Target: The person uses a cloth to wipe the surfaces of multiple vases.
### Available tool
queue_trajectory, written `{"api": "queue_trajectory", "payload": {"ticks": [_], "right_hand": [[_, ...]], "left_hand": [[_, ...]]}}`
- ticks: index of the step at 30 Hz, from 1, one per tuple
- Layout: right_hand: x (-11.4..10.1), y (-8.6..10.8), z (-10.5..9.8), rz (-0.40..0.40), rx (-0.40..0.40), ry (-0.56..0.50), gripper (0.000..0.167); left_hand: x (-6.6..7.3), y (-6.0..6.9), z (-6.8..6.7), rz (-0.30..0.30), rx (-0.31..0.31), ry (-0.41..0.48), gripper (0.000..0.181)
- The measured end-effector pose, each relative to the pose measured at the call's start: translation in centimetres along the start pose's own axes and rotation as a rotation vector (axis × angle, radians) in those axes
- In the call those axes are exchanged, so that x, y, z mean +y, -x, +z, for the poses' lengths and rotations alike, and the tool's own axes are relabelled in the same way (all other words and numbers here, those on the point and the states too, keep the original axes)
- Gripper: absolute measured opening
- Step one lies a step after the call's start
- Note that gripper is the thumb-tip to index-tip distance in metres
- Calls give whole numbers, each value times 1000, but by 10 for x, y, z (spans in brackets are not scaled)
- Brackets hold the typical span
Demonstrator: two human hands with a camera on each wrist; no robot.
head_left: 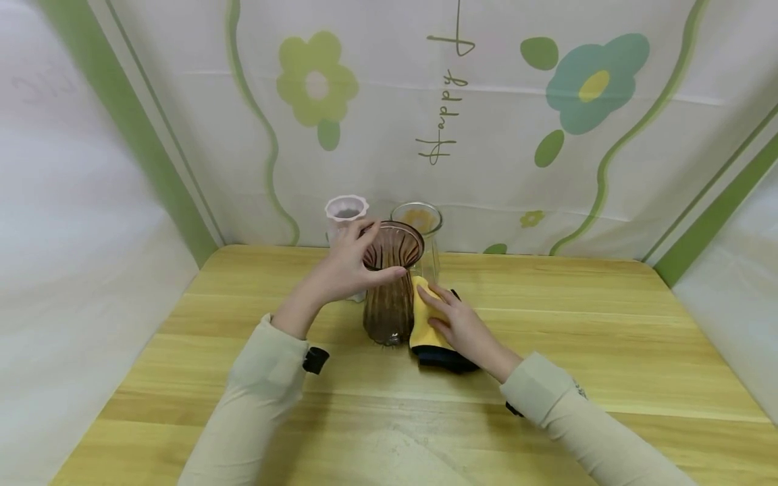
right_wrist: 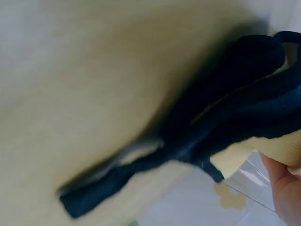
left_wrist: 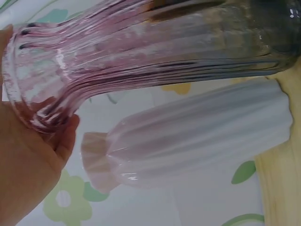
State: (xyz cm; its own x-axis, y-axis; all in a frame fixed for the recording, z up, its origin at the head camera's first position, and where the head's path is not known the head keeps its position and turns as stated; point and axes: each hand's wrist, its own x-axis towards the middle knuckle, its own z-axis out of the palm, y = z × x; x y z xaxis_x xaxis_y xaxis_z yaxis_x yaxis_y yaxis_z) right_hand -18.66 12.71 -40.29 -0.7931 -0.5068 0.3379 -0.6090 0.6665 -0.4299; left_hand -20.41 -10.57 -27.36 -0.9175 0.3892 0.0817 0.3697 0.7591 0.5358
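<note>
A ribbed glass vase [head_left: 389, 310], purplish at the flared mouth and brownish-grey lower down, stands upright in the middle of the head view. My left hand [head_left: 345, 266] grips it by the rim from the left, thumb in front and fingers over the far side. In the left wrist view the vase [left_wrist: 155, 52] fills the top. My right hand [head_left: 464, 327] holds a yellow cloth [head_left: 425, 331] with a black border against the vase's right side. The right wrist view shows mostly the cloth's dark border [right_wrist: 244, 113], blurred; part of that hand appears at the right edge.
Behind the held vase stand a pale pinkish-white fluted vase [head_left: 346, 209] on the left and a clear glass vase [head_left: 431, 250] on the right, both partly hidden. A flower-printed curtain [head_left: 486, 182] hangs along the back edge of the wooden table [head_left: 243, 378].
</note>
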Motion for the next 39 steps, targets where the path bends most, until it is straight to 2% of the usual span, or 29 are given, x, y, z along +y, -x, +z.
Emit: {"api": "queue_trajectory", "payload": {"ticks": [5, 11, 15, 19, 24, 28, 33, 39], "right_hand": [[4, 7, 7, 53, -47, -39, 63], [-1, 0, 5, 6, 35, -103, 61], [-9, -9, -1, -25, 114, -139, 61], [-15, -17, -8, -50, 172, -150, 61], [-21, -22, -14, -73, 212, -164, 60], [-23, -22, -15, -65, 199, -164, 59], [-18, -15, -10, -57, 170, -140, 58], [-8, -4, -1, -10, 65, -95, 60]], "left_hand": [[2, 0, -5, -3, -20, -10, 98], [0, -1, -3, 9, -32, 2, 96], [-3, -2, 0, 27, 5, -33, 97], [-3, -2, 3, 15, 45, -53, 99], [-2, -1, 6, 14, 92, -50, 96], [-3, -1, 7, 30, 109, -64, 94], [-4, 0, 5, 30, 103, -15, 95], [-6, 1, 3, 38, 79, 39, 94]]}}
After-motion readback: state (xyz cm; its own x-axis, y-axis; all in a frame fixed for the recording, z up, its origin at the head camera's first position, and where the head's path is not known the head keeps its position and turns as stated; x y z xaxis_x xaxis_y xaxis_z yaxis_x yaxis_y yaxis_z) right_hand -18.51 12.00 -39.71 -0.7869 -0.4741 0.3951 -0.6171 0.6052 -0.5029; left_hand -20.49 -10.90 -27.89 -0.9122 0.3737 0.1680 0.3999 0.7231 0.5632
